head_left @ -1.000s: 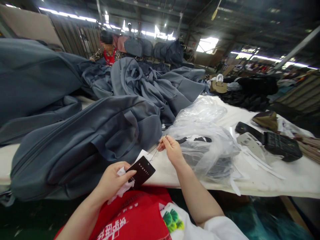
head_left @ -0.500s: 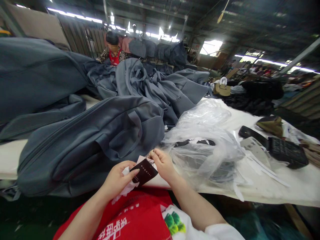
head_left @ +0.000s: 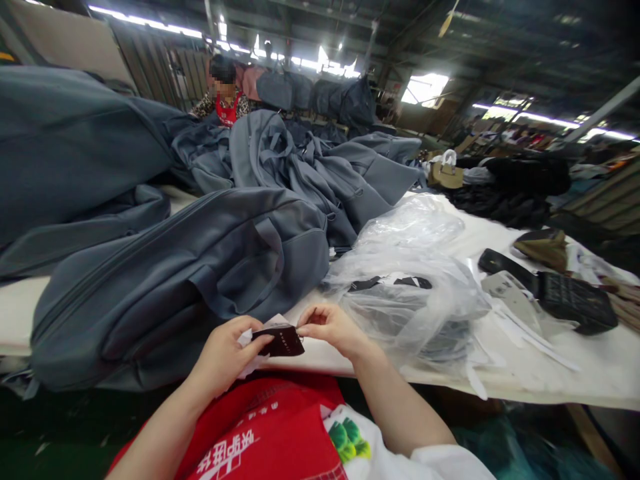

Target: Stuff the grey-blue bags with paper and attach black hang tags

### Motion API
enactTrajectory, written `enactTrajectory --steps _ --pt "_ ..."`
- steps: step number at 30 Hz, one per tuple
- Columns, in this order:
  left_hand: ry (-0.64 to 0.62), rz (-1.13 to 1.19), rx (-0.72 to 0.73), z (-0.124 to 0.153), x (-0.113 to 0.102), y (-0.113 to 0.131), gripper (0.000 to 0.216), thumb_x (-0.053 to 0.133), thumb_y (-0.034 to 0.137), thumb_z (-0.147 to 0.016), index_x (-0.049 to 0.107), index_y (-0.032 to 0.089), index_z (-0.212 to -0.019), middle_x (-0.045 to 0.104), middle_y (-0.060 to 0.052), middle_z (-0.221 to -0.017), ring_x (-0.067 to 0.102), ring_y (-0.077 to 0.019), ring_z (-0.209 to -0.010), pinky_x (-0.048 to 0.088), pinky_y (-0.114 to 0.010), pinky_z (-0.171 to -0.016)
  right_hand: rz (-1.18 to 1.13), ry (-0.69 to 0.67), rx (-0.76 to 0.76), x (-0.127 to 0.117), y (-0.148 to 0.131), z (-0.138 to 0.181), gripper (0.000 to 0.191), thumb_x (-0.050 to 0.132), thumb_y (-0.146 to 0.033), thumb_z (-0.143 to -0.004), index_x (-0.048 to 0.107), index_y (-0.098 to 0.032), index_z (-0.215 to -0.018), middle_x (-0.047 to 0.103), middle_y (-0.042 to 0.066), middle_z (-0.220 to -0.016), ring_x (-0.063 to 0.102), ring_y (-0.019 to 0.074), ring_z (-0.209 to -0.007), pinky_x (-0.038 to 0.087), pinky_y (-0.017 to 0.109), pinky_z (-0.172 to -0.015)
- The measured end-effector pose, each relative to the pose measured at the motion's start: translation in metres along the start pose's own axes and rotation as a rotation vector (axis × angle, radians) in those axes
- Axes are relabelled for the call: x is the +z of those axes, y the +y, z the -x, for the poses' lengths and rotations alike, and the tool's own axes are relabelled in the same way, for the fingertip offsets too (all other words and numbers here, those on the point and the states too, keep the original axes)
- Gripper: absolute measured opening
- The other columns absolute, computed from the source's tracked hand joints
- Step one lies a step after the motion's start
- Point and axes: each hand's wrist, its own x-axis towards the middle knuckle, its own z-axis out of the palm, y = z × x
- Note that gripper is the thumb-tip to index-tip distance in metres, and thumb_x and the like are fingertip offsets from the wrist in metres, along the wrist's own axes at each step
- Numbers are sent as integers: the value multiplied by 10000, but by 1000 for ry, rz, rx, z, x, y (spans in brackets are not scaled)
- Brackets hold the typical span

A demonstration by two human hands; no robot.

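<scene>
Between thumb and fingers, my left hand grips a black hang tag with pale lettering, together with crumpled white paper. My right hand is closed in a pinch at the tag's right end, where a thin dark string shows; the string is partly hidden by the fingers. Just beyond my hands a dark blue-grey duffel bag lies on the white table, its strap handles facing me. To the right of my right hand is a clear plastic bag with dark items in it.
More blue-grey bags are heaped behind the duffel bag. At the right lie a black quilted bag and an olive pouch. Across the heap is a co-worker in a red apron. The table's front edge runs close to my waist.
The tag has tilted flatter, so its face shows less. My right hand has moved slightly right and down, while my left hand keeps its grip.
</scene>
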Motion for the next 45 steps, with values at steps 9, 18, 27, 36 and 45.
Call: enactTrajectory --steps 9,18,27,36,45 --pt "-126 -125 114 -6 -3 -8 208 581 411 -828 627 214 -779 655 5 -770 609 -175 -729 448 -272 -698 -351 -54 91 -8 10 -5 371 888 -304 -568 608 -130 -739 623 -29 -629 570 67 -540 446 189 -567" --pt "-138 33 36 -6 9 -14 208 573 395 -830 678 217 -854 691 -10 -844 638 -193 -798 486 -288 -749 -711 -32 111 -10 15 -12 304 829 -183 -694 550 -157 -813 634 -28 -725 607 58 -632 512 168 -642" --pt "-103 163 -54 -10 0 -19 270 604 441 -801 700 189 -804 703 -40 -745 631 -187 -675 510 -277 -660 -748 -58 4 -27 20 -15 279 738 -167 -762 622 -228 -1008 549 -55 -714 245 -10 -405 185 100 -357" --pt "-125 238 -160 -11 1 -14 277 621 432 -777 703 177 -846 693 -27 -691 618 -181 -590 482 -266 -555 366 -53 -128 0 10 -6 248 605 -357 -871 716 -206 -1035 606 1 -709 484 112 -608 365 239 -577" --pt "-282 -477 152 -12 -9 2 198 507 174 -815 697 220 -786 677 -54 -811 644 -230 -801 466 -318 -737 1068 70 -206 15 22 -16 325 641 -467 -846 666 -184 -688 570 7 -615 448 122 -560 233 269 -553"
